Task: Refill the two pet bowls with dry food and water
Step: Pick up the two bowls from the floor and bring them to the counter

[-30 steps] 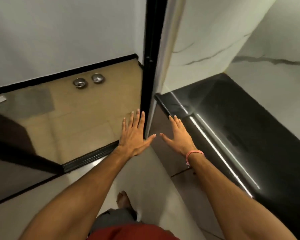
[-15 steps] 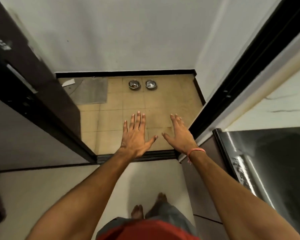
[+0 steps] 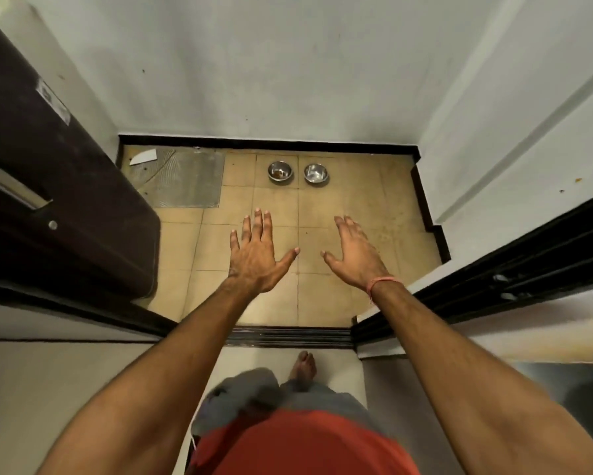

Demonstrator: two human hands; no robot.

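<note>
I'm at the approach step — my left hand and right hand reach out spread and empty, well short of the two bowls standing side by side by the far wall — next I must step in and crouch to lift them.

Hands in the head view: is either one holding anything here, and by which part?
Nothing is held. The left hand and right hand are both spread open in the air, well short of the two bowls on the tiled floor.
</note>
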